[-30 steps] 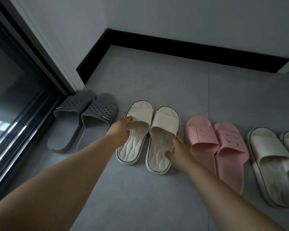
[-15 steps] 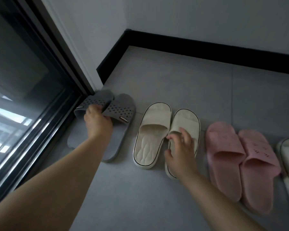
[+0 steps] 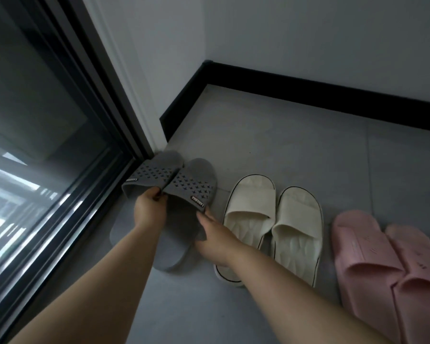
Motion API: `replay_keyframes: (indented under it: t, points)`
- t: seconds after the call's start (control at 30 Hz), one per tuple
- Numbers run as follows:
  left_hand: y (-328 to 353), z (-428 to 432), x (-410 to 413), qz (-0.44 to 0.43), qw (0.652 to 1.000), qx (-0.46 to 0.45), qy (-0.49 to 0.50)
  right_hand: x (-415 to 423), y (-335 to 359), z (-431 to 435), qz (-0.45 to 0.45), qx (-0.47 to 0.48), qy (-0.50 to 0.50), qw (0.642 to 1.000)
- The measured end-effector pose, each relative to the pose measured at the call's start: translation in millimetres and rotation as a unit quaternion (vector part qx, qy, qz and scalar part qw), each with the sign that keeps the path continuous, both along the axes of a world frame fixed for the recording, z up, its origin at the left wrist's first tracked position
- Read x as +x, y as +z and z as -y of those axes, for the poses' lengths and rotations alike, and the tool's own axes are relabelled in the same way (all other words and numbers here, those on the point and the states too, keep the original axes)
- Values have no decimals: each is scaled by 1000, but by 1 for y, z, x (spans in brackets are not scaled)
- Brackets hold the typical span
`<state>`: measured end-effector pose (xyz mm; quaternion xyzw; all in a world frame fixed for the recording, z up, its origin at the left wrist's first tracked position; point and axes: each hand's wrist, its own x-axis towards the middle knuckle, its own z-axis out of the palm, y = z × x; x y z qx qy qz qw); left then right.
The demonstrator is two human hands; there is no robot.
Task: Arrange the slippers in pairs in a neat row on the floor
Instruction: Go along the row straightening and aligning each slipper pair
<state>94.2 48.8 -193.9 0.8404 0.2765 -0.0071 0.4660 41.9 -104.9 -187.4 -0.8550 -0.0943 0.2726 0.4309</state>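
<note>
Fingers [image 3: 204, 218] of right hand [image 3: 216, 238] now against grey slipper [image 3: 193, 191]

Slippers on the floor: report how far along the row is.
Done: the cream pair and pink pair lie side by side in line. In hand: the grey pair by the window, left hand pinching the straps, right hand holding its outer edge. Left: squaring the grey pair with the others.

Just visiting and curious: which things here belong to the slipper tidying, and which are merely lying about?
In the job: grey slippers, cream slippers, pink slippers, left hand, right hand.
Just there: glass door, black skirting board.
</note>
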Motion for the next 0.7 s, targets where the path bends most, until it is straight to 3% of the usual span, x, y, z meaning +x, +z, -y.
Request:
replay_keyframes:
  t: [0.4, 0.47, 0.57, 0.7]
  points:
    - [9, 33, -9, 7, 990, 22, 136, -36, 15, 32, 34, 5, -95, 995]
    - [15, 46, -14, 2, 993, 62, 103, -55, 18, 50, 53, 12, -129, 990]
    - [25, 70, -24, 68, 989, 130, 29, -82, 18, 75, 51, 5, -187, 981]
    - [39, 104, -29, 103, 965, 195, -144, -92, 13, 97, 86, -58, -241, 965]
